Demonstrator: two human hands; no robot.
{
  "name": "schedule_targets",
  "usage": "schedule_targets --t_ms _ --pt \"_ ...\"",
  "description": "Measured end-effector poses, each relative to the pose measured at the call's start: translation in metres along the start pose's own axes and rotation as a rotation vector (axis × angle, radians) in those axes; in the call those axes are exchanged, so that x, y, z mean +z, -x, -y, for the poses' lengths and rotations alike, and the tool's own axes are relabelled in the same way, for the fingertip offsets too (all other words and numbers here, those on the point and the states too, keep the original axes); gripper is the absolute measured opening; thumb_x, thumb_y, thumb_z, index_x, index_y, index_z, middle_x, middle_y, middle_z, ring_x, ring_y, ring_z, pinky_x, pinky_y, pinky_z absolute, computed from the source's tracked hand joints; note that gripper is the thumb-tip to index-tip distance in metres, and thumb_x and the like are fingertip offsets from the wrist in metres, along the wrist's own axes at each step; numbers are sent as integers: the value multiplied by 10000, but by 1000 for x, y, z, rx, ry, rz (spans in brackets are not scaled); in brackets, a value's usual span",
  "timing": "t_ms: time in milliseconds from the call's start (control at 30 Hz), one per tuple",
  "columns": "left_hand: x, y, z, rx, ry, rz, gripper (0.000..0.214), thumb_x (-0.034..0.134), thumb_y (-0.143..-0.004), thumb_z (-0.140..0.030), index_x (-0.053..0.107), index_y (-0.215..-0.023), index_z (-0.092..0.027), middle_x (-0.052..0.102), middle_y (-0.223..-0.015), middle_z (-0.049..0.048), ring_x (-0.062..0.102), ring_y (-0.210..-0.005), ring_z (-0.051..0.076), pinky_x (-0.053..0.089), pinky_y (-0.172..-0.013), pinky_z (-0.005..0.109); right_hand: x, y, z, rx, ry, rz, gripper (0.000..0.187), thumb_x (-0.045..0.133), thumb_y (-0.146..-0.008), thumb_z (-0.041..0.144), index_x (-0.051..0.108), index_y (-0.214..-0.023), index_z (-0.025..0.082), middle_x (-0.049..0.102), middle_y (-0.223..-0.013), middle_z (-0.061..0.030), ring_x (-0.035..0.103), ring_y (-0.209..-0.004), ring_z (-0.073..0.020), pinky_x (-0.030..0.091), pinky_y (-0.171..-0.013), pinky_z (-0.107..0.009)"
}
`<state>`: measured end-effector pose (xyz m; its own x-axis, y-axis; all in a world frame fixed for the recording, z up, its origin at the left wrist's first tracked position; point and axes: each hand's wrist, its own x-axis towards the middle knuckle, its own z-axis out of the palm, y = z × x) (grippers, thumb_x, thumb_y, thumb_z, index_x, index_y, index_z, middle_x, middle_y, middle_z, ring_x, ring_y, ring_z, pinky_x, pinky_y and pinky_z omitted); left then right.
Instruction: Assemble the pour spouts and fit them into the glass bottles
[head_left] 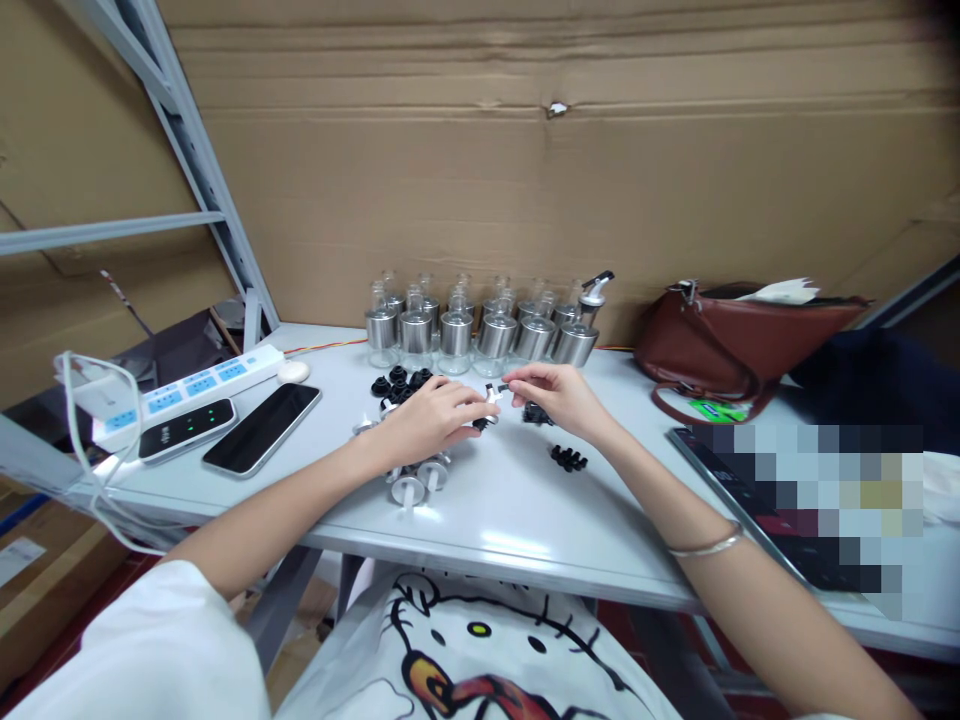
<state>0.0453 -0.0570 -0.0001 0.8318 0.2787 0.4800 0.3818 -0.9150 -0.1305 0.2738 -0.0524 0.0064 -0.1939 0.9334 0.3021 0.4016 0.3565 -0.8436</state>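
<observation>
My left hand (431, 420) rests on the white table (510, 520) with its fingers closed round a small silver and white pourer cap (490, 396). My right hand (559, 395) meets it from the right, pinching a small black piece (504, 386) at the cap's tip. Loose black rubber rings (401, 384) lie just behind my left hand. More black pieces (568, 458) sit near my right wrist. Silver pourer caps (416, 478) lie below my left hand.
Several glass bottles with steel bands (480, 330) stand in rows at the table's back; one carries a pourer (594, 292). Two phones (262, 428) and a power strip (202, 378) lie at the left. A brown bag (739, 340) sits at the right, against a cardboard wall (525, 160).
</observation>
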Motion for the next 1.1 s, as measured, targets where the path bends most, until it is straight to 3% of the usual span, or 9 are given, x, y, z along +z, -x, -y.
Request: schedule_targets --t_ms 167,400,767,1100 --pt "-1 0 -1 -32 39 -44 270 567 -880 -260 572 -1146 -214 513 -1172 125 549 -1063 237 466 -842 378 5 2 5 49 -177 -74 235 714 -627 341 699 -789 172 731 -677 -43 707 -684 -212 542 -666 -319" --pt "-4 -1 -3 -65 116 -77 238 580 -868 -254 589 -1103 -215 394 -1290 144 541 -1066 231 487 -872 418 12 9 16 -38 -303 -177 234 766 -610 353 706 -754 180 738 -674 -41 723 -700 -226 582 -699 -345" --pt "-6 -2 -4 -69 97 -94 250 556 -887 -253 569 -1131 -200 393 -1354 179 582 -1015 213 480 -844 414 15 11 12 -119 -186 -175 253 726 -683 412 705 -800 189 740 -750 -60 720 -754 -235 579 -757 -380" --pt "-1 1 1 -165 108 -92 304 551 -894 -297 557 -1188 -223 462 -1367 149 597 -1006 200 421 -911 396 18 11 8 -298 -8 -166 248 685 -754 418 708 -852 191 676 -810 -65 683 -737 -198 560 -736 -355"
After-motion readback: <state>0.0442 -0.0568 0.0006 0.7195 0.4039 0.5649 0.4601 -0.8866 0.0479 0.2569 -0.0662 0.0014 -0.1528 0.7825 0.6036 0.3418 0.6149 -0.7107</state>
